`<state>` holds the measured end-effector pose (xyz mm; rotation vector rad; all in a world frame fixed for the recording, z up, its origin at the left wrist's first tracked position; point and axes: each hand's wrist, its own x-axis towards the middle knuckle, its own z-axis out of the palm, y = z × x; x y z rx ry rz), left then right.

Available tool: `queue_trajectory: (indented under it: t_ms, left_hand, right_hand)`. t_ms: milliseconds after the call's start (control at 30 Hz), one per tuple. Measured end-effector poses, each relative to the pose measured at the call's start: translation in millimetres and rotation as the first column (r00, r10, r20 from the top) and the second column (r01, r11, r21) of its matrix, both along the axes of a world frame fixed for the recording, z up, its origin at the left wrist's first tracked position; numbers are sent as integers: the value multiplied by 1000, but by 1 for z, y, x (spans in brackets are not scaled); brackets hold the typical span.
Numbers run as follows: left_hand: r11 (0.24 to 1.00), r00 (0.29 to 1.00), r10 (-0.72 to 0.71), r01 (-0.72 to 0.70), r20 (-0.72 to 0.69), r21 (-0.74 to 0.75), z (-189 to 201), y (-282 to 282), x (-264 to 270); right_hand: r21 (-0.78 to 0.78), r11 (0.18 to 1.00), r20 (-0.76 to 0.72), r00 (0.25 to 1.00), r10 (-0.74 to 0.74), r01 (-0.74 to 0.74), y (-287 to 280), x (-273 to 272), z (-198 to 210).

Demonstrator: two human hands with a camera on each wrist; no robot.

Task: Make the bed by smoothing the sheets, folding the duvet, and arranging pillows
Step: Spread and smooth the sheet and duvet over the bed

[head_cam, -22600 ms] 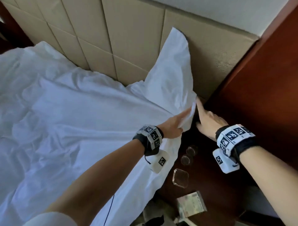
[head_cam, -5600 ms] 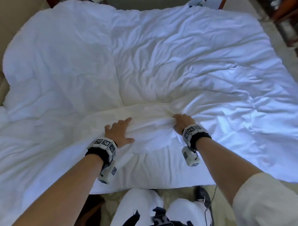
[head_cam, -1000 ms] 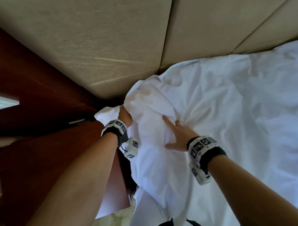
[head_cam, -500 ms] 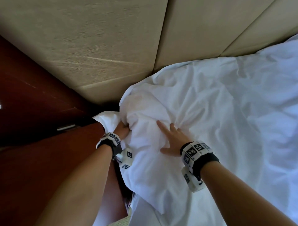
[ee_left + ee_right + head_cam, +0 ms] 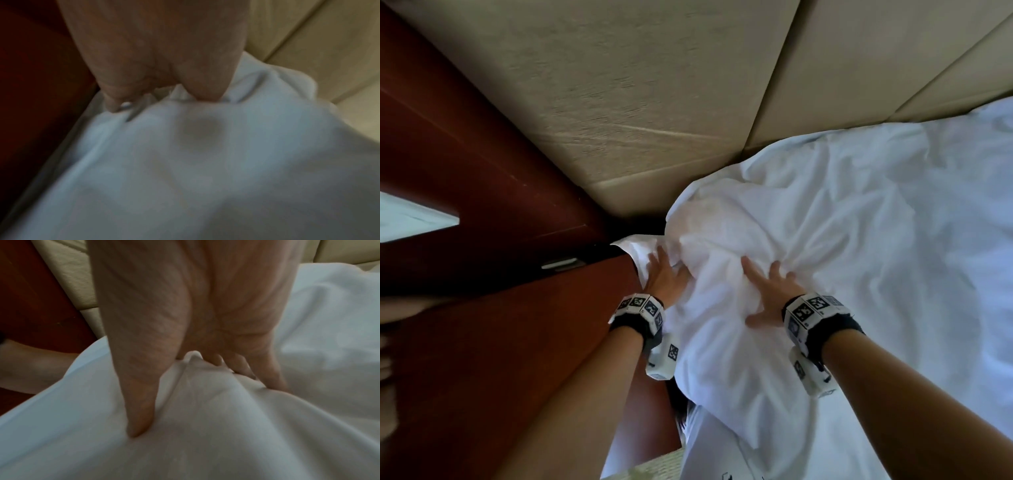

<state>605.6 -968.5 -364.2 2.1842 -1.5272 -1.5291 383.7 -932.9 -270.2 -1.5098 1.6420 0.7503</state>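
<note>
Currently smoothing: my left hand [image 5: 666, 275] and right hand [image 5: 770, 291] lie apart, fingers spread flat on the bunched duvet [image 5: 722, 246] corner by the headboard [image 5: 654, 102]. Next, I judge, pull that corner square.

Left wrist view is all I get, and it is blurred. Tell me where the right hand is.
Observer: The right hand lies spread, fingers straight, on the bunched corner of the white duvet.
Operator: Say what lies further right of it.
Observer: More duvet, creased all over, stretching along the padded headboard.
Operator: Report any pillow.
Observer: None shows in any view.
</note>
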Motion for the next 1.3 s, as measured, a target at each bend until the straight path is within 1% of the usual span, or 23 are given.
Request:
queue_trajectory:
  t_ms: [67,133,233,367,433,500,567,633,733,833,933,1000,1100,1233,1300]
  left_hand:
    - [996,996,82,-82,-37,23,-13,-9,-4]
    - [983,984,154,-143,-93,111,-31,-17,-3]
    - [962,967,232,-212,-104,170,-49,-23,-1]
    - [958,970,231,-213,-77,193,-28,-18,-2]
    - [965,969,226,-208,-99,159,-14,-12,1]
    - [970,969,207,-184,-138,160,1,-6,4]
    - [977,965,178,-151,-190,148,23,0,5]
    - [988,960,137,-116,-242,101,50,5,5]
    - [999,962,45,-40,-270,24,82,16,6]
    - [999,964,-52,48,-261,-22,117,29,3]
    - [987,969,-160,152,-191,-53,162,42,-6]
    - [967,954,-252,241,-160,-81,191,52,-11]
    - [919,913,-388,373,-124,-128,241,71,-20]
    - [857,864,-498,477,-76,-194,300,105,-40]
    - [813,822,-566,543,-66,-211,323,128,-51]
  right_hand:
    - [10,1000,-4,1000,-4,4,-2,-1,-7]
    - [13,1000,-12,1000,2,-2,-3,0,-14]
    - [6,1000,-30,999,13,-13,-1,0,-25]
    - [19,1000,-49,999,11,-10,0,2,-26]
    - [20,1000,-40,999,10,-9,-1,4,-17]
    - [28,1000,-37,999,10,-9,-1,5,-2]
    - [28,999,-28,999,25,-24,2,4,16]
    - [44,999,-2,1000,18,-18,8,3,35]
    - [38,996,19,997,-79,78,16,0,73]
    - [-30,986,15,987,-163,163,27,-7,117]
    - [-92,979,-7,983,-184,183,46,-17,161]
    - [-131,971,-12,979,-205,201,62,-24,188]
    - [-190,952,-5,969,-246,240,93,-33,234]
    - [-298,896,46,942,-331,329,154,-50,292]
    - [-331,853,75,913,-402,403,192,-60,311]
